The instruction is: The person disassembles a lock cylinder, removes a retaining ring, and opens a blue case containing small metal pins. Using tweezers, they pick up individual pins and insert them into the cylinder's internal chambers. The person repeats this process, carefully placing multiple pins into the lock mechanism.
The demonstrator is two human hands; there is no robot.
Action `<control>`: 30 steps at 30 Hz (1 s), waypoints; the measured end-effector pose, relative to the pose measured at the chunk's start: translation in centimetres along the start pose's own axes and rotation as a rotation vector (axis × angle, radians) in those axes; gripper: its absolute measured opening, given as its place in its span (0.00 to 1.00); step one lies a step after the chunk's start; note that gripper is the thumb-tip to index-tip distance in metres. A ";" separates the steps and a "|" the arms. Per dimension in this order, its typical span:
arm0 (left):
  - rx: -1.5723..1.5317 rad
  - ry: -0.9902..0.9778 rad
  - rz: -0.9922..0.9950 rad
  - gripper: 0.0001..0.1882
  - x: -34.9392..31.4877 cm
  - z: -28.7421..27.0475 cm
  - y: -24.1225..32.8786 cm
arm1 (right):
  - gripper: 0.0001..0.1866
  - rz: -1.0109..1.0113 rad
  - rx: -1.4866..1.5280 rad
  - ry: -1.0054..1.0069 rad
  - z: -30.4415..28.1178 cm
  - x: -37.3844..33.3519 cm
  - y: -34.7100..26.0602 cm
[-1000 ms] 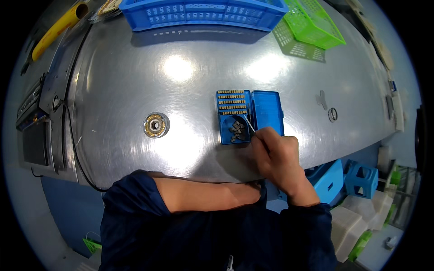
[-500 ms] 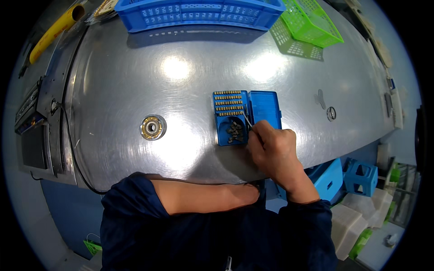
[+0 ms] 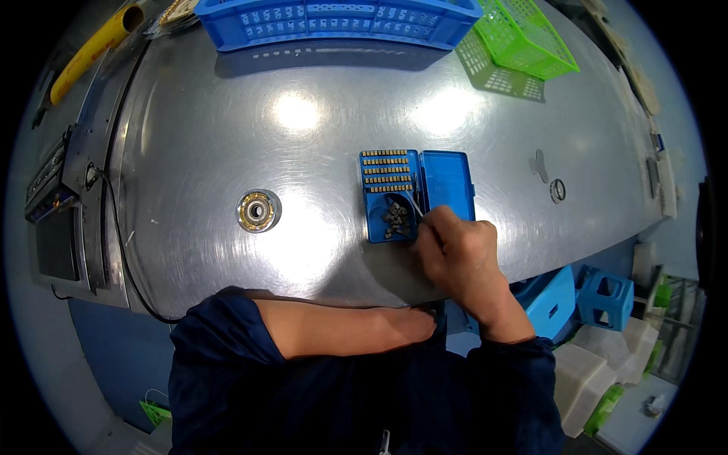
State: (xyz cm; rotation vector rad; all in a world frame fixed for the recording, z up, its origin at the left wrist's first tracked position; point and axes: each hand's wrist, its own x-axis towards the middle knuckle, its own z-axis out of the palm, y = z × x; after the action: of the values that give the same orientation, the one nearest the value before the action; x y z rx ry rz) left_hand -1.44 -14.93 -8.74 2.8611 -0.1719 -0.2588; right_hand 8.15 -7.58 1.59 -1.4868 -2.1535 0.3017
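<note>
My right hand [image 3: 464,246] is closed on slim metal tweezers [image 3: 416,205], their tips over the lower end of the block rows. Beneath them an open blue plastic box [image 3: 369,220] lies on the metal table. Several rows of small brass-coloured blocks [image 3: 388,171] fill its upper part. In its round well lies a loose heap of small grey metal pieces [image 3: 396,218]. The box's blue lid [image 3: 446,180] is folded open to the right. My left forearm crosses along the table's near edge; the left hand [image 3: 415,325] rests near my body with its fingers hidden.
A round metal bearing-like part [image 3: 258,211] sits left of the box. To the right lie a metal ring [image 3: 557,191] and a flat, wrench-shaped piece [image 3: 538,166]. A blue crate [image 3: 334,26] and a green basket [image 3: 531,49] stand at the far edge. A black cable [image 3: 120,243] hangs at left.
The whole view has shifted slightly. The tweezer tips have moved a little toward me, near the last row of blocks. The left arm has stayed in place.
</note>
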 end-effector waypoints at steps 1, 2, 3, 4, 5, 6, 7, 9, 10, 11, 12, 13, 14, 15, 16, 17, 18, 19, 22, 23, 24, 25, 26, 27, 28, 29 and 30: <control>-0.010 0.005 -0.003 0.12 0.0 0.0 0.0 | 0.10 -0.001 0.007 -0.001 0.0 0.0 0.0; -0.016 0.008 -0.004 0.12 0.0 0.1 0.1 | 0.10 -0.001 0.013 -0.002 0.0 0.0 -0.1; -0.022 0.010 -0.006 0.12 0.0 0.1 0.1 | 0.10 0.000 0.015 -0.005 0.0 0.0 -0.1; -0.033 0.014 -0.010 0.12 0.1 0.1 0.2 | 0.10 0.002 0.016 -0.009 0.0 0.0 -0.1; -0.042 0.015 -0.014 0.12 0.1 0.2 0.2 | 0.10 0.003 0.017 -0.012 0.0 0.0 -0.2; -0.057 0.021 -0.021 0.12 -0.1 0.2 0.2 | 0.10 0.002 0.019 -0.010 0.0 0.0 -0.2; -0.061 0.024 -0.023 0.12 -0.1 0.2 0.2 | 0.10 0.002 0.021 -0.007 0.0 0.0 -0.2; -0.075 0.027 -0.030 0.12 -0.1 0.3 0.2 | 0.10 0.002 0.028 -0.005 0.1 -0.1 -0.2; -0.083 0.027 -0.031 0.12 -0.1 0.3 0.3 | 0.10 0.003 0.033 -0.006 0.2 -0.1 -0.2; -0.087 0.029 -0.033 0.12 -0.1 0.3 0.3 | 0.10 0.005 0.037 -0.006 0.2 -0.1 -0.2; -0.091 0.030 -0.035 0.12 -0.1 0.4 0.3 | 0.10 0.002 0.043 -0.006 0.2 -0.1 -0.3; -0.096 0.030 -0.035 0.12 -0.1 0.4 0.3 | 0.10 0.000 0.049 -0.006 0.1 -0.1 -0.4; -0.102 0.031 -0.036 0.12 -0.2 0.4 0.4 | 0.10 -0.002 0.055 -0.006 0.1 -0.1 -0.4; -0.107 0.034 -0.040 0.12 -0.2 0.5 0.4 | 0.10 -0.008 0.054 -0.006 0.1 -0.1 -0.5; -0.111 0.037 -0.043 0.12 -0.3 0.5 0.4 | 0.10 -0.014 0.052 -0.006 0.1 -0.2 -0.6; -0.116 0.039 -0.047 0.12 -0.2 0.5 0.4 | 0.10 -0.020 0.051 -0.005 0.1 -0.2 -0.7; -0.118 0.041 -0.045 0.12 -0.2 0.5 0.5 | 0.10 -0.016 0.059 -0.011 0.1 -0.2 -0.7; -0.120 0.042 -0.046 0.12 -0.2 0.5 0.4 | 0.10 -0.011 0.067 -0.016 0.2 -0.1 -0.6; -0.128 0.047 -0.047 0.12 -0.1 0.5 0.5 | 0.07 -0.014 0.064 -0.037 0.2 -0.1 -0.8; -0.130 0.047 -0.046 0.12 -0.1 0.6 0.5 | 0.05 -0.017 0.058 -0.045 0.2 -0.1 -0.8; -0.135 0.049 -0.047 0.12 0.0 0.5 0.6 | 0.05 -0.019 0.054 -0.051 0.2 0.0 -0.9; -0.136 0.050 -0.050 0.12 0.0 0.6 0.5 | 0.05 -0.021 0.049 -0.057 0.3 0.1 -1.0; -0.138 0.051 -0.052 0.12 0.0 0.6 0.6 | 0.05 -0.024 0.044 -0.063 0.4 0.2 -1.0; -0.140 0.053 -0.052 0.12 0.0 0.6 0.5 | 0.05 -0.021 0.046 -0.062 0.3 0.2 -1.1; -0.142 0.053 -0.051 0.12 -0.1 0.6 0.6 | 0.05 -0.019 0.049 -0.061 0.3 0.3 -1.1; -0.144 0.051 -0.053 0.12 0.0 0.6 0.6 | 0.05 -0.017 0.051 -0.060 0.3 0.4 -1.1; -0.148 0.054 -0.052 0.12 0.0 0.6 0.6 | 0.05 -0.015 0.047 -0.062 0.3 0.4 -1.1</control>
State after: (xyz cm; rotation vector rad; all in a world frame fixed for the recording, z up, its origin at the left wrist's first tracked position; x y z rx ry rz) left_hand -1.61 -15.63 -9.16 2.7244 -0.0654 -0.1953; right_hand 6.93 -7.61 1.92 -1.4527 -2.1889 0.3955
